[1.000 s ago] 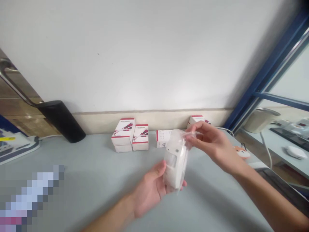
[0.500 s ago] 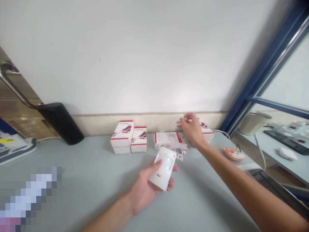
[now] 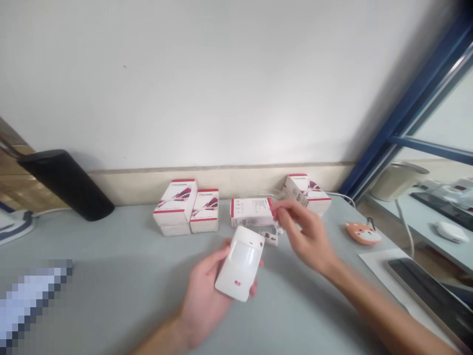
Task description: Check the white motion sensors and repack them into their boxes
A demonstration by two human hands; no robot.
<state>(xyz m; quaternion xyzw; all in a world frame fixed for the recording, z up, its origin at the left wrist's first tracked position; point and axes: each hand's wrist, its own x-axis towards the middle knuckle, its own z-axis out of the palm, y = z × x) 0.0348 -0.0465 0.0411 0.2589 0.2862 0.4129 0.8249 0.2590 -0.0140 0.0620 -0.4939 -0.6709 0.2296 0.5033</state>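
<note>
- While gripped in the left hand point(image 3: 205, 291), the white sensor unit point(image 3: 240, 264) is seen face up above the grey table point(image 3: 129, 276), near the middle of the view. Its frosted window is turned upward, and a small red mark is noted near its lower end.
- The left hand is closed around the unit from beneath. The thumb is laid along the left edge, and fingertips show past the right edge.
- The right hand point(image 3: 308, 234) is held just beyond and to the right of the unit, apart from it. Its fingers are drawn in toward the thumb but are motion-blurred, so whether anything is pinched cannot be told.
- A small white part point(image 3: 269, 240) is noted lying on the table, just past the unit's top edge and near the right hand.
- Behind that, a flat white-and-red box point(image 3: 251, 212) is laid on its side.
- To its left, an upright box point(image 3: 204, 209) is stood touching a stack of two boxes point(image 3: 173, 209) of the same print.
- To its right, a further pair of boxes point(image 3: 308, 190) is set against the skirting of the white wall point(image 3: 221, 88).
- An orange fox-shaped item point(image 3: 364, 232) is recorded on the table, right of the right hand and apart from it.
- A dark-screened device point(image 3: 428, 296) is laid on a white sheet point(image 3: 373, 259) at the table's right edge.
- A black cylinder point(image 3: 64, 182) is seen tilted at the far left, by the wall.
</note>
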